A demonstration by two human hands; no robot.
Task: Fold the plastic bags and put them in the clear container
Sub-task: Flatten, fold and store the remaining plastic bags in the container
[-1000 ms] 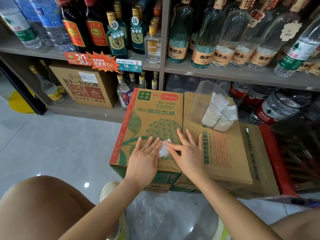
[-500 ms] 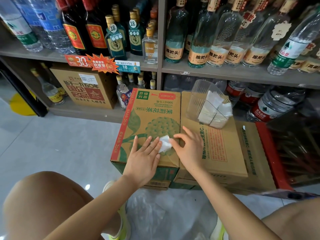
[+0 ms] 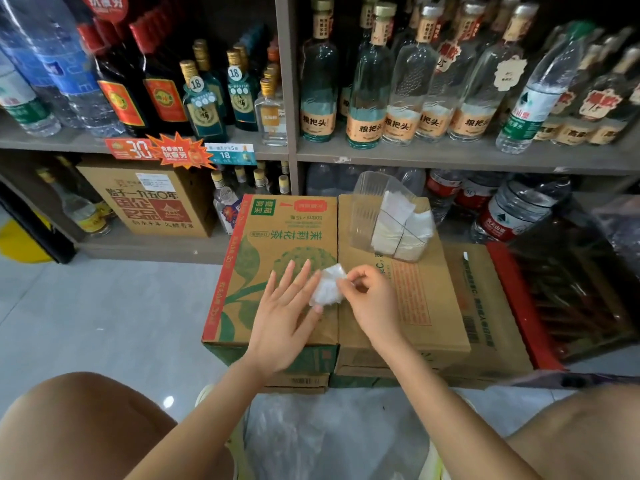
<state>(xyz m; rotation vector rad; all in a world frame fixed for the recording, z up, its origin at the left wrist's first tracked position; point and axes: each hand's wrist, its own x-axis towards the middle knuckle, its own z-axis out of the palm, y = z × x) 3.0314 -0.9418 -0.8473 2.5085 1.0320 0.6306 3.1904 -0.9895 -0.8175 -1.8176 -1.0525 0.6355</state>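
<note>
A small folded white plastic bag (image 3: 328, 285) lies on top of the green-printed cardboard box (image 3: 277, 237), at the seam with the plain brown box beside it. My left hand (image 3: 287, 313) lies flat on the box with fingers spread, its fingertips touching the bag's left edge. My right hand (image 3: 372, 296) pinches the bag's upper right corner between thumb and fingers. The clear container (image 3: 377, 209) stands tilted on the brown box behind my right hand, with several folded white bags (image 3: 401, 226) inside.
More loose clear plastic bags (image 3: 329, 438) lie on the floor between my knees. A brown cardboard box (image 3: 415, 299) adjoins the green one. Shelves (image 3: 450, 155) of glass and water bottles stand right behind. A red crate (image 3: 526, 306) sits to the right.
My right hand has lifted from pressing flat and now pinches the bag's corner. The folded bag shows more between my hands. My left hand stays flat on the box.
</note>
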